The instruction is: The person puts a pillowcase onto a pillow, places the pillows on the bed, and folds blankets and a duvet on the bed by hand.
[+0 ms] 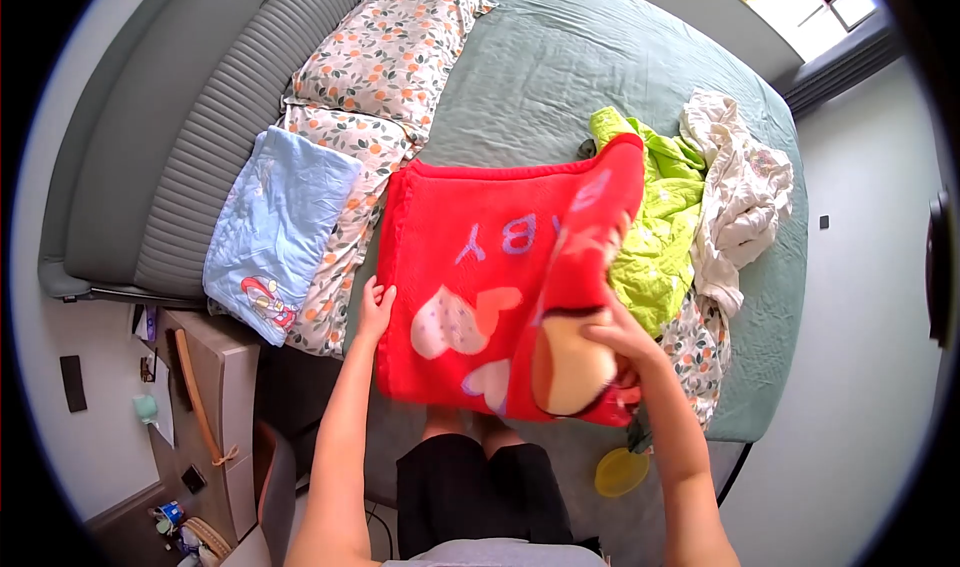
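Note:
A red baby blanket [425,227] with hearts, purple letters and a yellowish picture lies spread over the near edge of the bed, its front part hanging past the edge. My right hand [622,339] grips its right side, which is lifted and folded over toward the middle. At the blanket's left edge, my left hand [374,312] rests with thumb and fingers apart, touching the fabric. Right of the blanket lies a crumpled lime-green cloth [665,197], partly hidden behind the raised flap.
The bed [540,57] has a green sheet. Two orange-print pillows [390,47] lie by the padded headboard [210,157], a light-blue folded quilt [280,217] on the nearer one. A bunched white cover [740,197] lies at right. A yellow basin [622,473] stands on the floor.

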`<state>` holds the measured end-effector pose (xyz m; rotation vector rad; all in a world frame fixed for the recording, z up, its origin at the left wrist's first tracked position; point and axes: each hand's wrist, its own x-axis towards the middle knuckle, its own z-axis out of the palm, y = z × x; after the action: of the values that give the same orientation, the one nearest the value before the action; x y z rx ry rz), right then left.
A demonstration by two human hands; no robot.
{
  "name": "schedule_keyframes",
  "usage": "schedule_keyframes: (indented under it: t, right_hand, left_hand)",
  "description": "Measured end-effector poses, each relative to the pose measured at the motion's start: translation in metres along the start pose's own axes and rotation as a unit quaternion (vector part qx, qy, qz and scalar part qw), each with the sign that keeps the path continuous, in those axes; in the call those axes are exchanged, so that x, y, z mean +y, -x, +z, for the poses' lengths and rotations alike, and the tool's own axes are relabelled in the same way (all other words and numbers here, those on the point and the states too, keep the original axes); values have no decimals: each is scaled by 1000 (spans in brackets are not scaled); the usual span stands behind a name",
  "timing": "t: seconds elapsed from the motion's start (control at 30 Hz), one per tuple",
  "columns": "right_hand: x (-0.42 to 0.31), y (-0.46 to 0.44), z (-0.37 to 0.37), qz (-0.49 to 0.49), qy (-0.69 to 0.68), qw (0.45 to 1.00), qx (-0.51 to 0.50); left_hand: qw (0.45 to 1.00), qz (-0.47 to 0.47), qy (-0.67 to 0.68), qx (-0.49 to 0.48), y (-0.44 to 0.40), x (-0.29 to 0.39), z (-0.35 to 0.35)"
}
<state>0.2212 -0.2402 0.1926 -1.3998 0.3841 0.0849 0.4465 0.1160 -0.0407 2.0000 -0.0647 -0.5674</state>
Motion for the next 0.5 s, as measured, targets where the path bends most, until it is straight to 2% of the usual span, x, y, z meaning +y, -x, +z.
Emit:
schedule_keyframes:
  t: [0.07,0.13,0.2,0.27,0.3,0.33,0.37,0.4,0.43,0.47,0.5]
  right_hand:
    - [0,-33,52,-78,97,991,-52]
    - [10,-62,112,-130,178,974,-58]
    - [32,-81,170,-60,164,983,-62]
    - [73,-92,216,-103,190,971,-98]
    - [87,-90,228,-84,181,967,-157]
    - [100,-87,237,-64,171,959,-215]
    - [121,-81,241,-34,237,944,-228]
    - [133,-78,240,-71,293,936,-180]
    - [143,-76,232,-108,348,922,-131]
    - [149,-74,222,-145,400,901,-82]
    - [151,-73,213,-140,461,876,-27]
  left_hand:
    - [991,2,117,-62,21,53,-10]
    - [985,-27,158,-71,44,95,-23]
    - [978,-39,199,-48,57,99,-37]
    - [961,-11,273,-31,66,90,-46]
    - [981,11,190,-27,60,69,-53]
    - [968,-74,239,-35,60,47,-53]
    - [982,-92,163,-28,59,23,-50]
    - [990,-109,85,-22,55,-10,-45]
    - [986,-152,24,-57,50,-41,-42]
    - [986,-144,-17,-86,54,-34,-40]
    - [982,-144,-102,-63,51,-45,-32]
